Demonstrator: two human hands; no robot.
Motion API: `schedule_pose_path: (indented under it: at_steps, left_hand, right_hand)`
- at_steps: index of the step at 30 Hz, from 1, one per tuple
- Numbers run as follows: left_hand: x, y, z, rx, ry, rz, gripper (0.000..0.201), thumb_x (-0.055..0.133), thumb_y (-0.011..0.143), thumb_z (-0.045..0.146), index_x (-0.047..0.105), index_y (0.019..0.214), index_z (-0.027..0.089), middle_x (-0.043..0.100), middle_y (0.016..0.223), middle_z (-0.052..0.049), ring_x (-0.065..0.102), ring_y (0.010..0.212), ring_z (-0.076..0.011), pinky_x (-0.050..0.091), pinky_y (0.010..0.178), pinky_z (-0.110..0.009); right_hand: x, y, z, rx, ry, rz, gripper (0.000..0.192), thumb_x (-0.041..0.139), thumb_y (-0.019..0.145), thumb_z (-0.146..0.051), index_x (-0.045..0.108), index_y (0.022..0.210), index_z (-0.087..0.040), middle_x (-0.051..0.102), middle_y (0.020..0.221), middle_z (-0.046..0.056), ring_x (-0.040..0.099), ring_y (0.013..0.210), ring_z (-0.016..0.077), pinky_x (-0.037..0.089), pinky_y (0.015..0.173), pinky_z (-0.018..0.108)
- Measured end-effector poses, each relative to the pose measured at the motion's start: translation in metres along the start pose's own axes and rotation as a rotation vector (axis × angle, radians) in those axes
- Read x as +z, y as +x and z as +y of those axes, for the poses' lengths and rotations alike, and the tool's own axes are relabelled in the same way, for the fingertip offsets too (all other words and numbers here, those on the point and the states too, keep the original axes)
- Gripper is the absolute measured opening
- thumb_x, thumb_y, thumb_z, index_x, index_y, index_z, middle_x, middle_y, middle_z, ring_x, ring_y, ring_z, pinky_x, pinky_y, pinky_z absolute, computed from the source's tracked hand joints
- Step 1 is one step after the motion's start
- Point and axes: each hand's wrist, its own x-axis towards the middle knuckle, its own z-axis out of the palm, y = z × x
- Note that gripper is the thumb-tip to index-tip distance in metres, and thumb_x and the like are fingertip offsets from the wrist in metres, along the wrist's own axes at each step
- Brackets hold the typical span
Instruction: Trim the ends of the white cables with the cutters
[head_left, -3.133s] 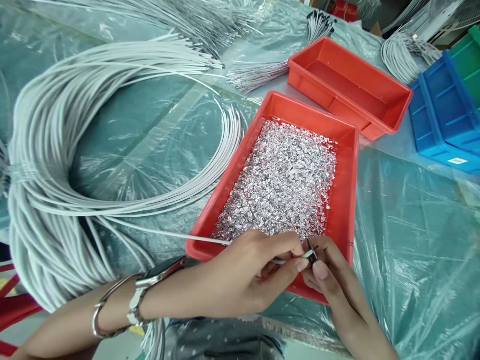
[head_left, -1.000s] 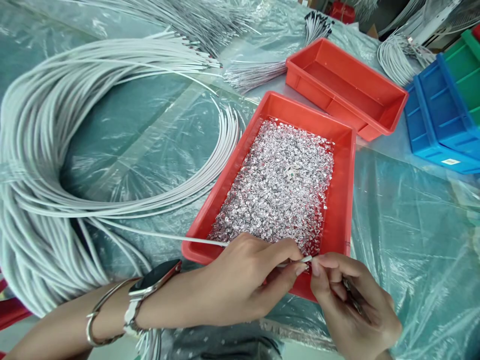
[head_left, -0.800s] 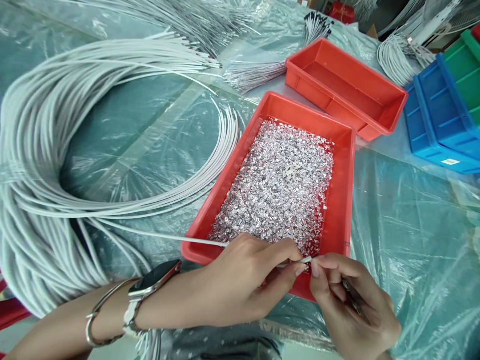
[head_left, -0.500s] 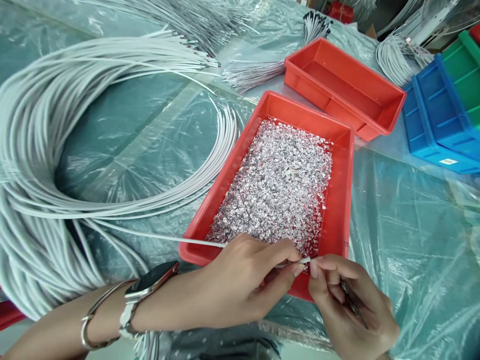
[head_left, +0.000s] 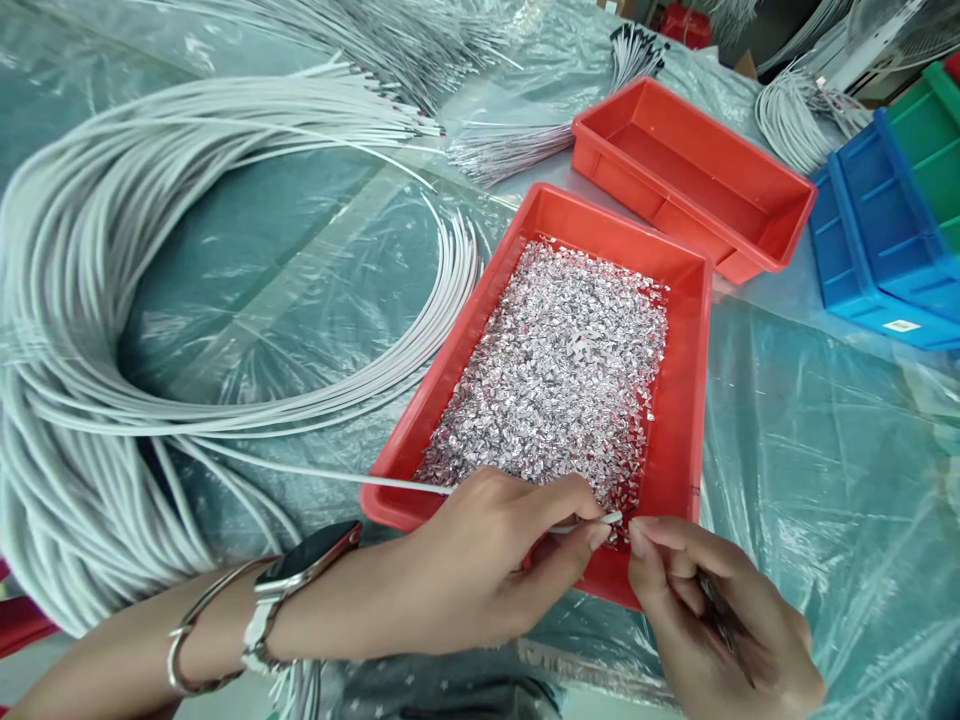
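Observation:
Between its thumb and forefinger, my left hand [head_left: 495, 560] pinches a white cable [head_left: 409, 484] close to its short white end. The cable runs left from there, over the red tray's rim, toward a large coil. My right hand [head_left: 720, 620] is just right of the cable end, a small gap apart, with thumb and forefinger tips pressed together. Whether anything tiny sits between those tips cannot be made out. A slim dark metal tool [head_left: 718, 610] lies in the right palm under the curled fingers; its kind is unclear. Below both hands is the red tray [head_left: 686, 400], holding many silvery scraps [head_left: 555, 370].
A large coil of white cables [head_left: 67, 250] fills the left side. Behind the tray stands another red bin [head_left: 675, 170]; blue crates [head_left: 862, 240] are at the right. Thin wire bundles [head_left: 510, 150] lie at the back. Plastic sheeting [head_left: 810, 450] covers the table.
My right hand has moved slightly right and down, so its fingertips have parted from the cable end. My left hand keeps its pinch in nearly the same place.

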Motion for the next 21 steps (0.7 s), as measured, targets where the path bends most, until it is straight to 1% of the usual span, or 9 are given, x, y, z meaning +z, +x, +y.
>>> schedule_pose_path:
  at_steps: [2, 4, 7, 10, 12, 15, 18, 21]
  left_hand:
    - [0.0, 0.0, 0.0, -0.008, -0.003, -0.004, 0.01, 0.049, 0.095, 0.014, 0.056, 0.088, 0.016, 0.053, 0.061, 0.007, 0.042, 0.05, -0.0073, 0.033, 0.051, -0.023]
    - [0.0, -0.001, 0.001, -0.01, -0.003, -0.008, 0.011, 0.049, 0.095, 0.014, 0.056, 0.087, 0.016, 0.052, 0.06, 0.007, 0.041, 0.049, -0.007, 0.032, 0.05, -0.023]
    - [0.0, -0.001, 0.0, -0.01, -0.002, -0.016, 0.012, 0.049, 0.094, 0.013, 0.057, 0.086, 0.015, 0.05, 0.06, 0.008, 0.04, 0.049, -0.0069, 0.032, 0.049, -0.023]
    - [0.0, -0.001, 0.0, -0.005, -0.003, -0.023, 0.012, 0.049, 0.094, 0.013, 0.057, 0.085, 0.015, 0.047, 0.059, 0.008, 0.04, 0.048, -0.0067, 0.031, 0.049, -0.024]
    - [0.0, -0.001, -0.001, 0.001, 0.003, -0.019, 0.012, 0.049, 0.094, 0.014, 0.056, 0.085, 0.015, 0.047, 0.059, 0.008, 0.041, 0.048, -0.0069, 0.031, 0.048, -0.024]
    - [0.0, -0.001, -0.002, 0.012, 0.014, -0.039, 0.013, 0.047, 0.095, 0.014, 0.057, 0.086, 0.015, 0.051, 0.059, 0.007, 0.044, 0.049, -0.0082, 0.033, 0.049, -0.025]
    - [0.001, -0.002, -0.003, 0.039, 0.027, -0.05, 0.013, 0.047, 0.095, 0.014, 0.059, 0.089, 0.014, 0.056, 0.061, 0.005, 0.047, 0.05, -0.0093, 0.034, 0.05, -0.026]
    - [0.001, -0.002, -0.003, 0.061, 0.043, -0.031, 0.012, 0.048, 0.095, 0.014, 0.059, 0.09, 0.014, 0.056, 0.06, 0.005, 0.048, 0.049, -0.0093, 0.034, 0.049, -0.026]
  right_hand:
    - [0.0, 0.0, 0.002, -0.028, 0.003, -0.016, 0.022, 0.063, 0.085, -0.002, 0.065, 0.094, -0.021, 0.041, 0.055, -0.009, 0.033, 0.04, 0.0059, 0.041, 0.046, 0.019]
    - [0.0, 0.0, 0.005, -0.069, 0.015, -0.04, 0.023, 0.063, 0.084, -0.001, 0.065, 0.097, -0.02, 0.04, 0.055, -0.008, 0.034, 0.039, 0.0057, 0.042, 0.045, 0.019]
    - [-0.001, -0.001, 0.009, -0.122, 0.034, -0.06, 0.023, 0.063, 0.083, -0.001, 0.065, 0.098, -0.018, 0.044, 0.056, -0.007, 0.042, 0.041, 0.0058, 0.044, 0.046, 0.018]
    - [-0.001, -0.001, 0.011, -0.113, 0.03, -0.062, 0.023, 0.063, 0.084, 0.0, 0.064, 0.099, -0.017, 0.052, 0.057, -0.006, 0.051, 0.045, 0.0067, 0.047, 0.049, 0.017]
    - [0.0, -0.002, 0.011, -0.106, 0.02, -0.061, 0.022, 0.063, 0.084, -0.001, 0.064, 0.098, -0.018, 0.054, 0.058, -0.005, 0.053, 0.046, 0.0069, 0.048, 0.05, 0.017]
    - [0.001, -0.002, 0.008, -0.104, 0.016, -0.05, 0.022, 0.063, 0.084, -0.001, 0.064, 0.096, -0.018, 0.051, 0.056, -0.006, 0.053, 0.045, 0.0068, 0.048, 0.05, 0.017]
    - [0.002, -0.003, 0.006, -0.086, 0.015, -0.037, 0.022, 0.063, 0.083, 0.0, 0.064, 0.095, -0.019, 0.046, 0.055, -0.007, 0.049, 0.043, 0.0062, 0.048, 0.05, 0.017]
    - [0.002, -0.004, 0.005, -0.058, 0.017, -0.024, 0.022, 0.063, 0.083, -0.001, 0.064, 0.095, -0.019, 0.044, 0.055, -0.008, 0.047, 0.043, 0.0063, 0.048, 0.052, 0.017]
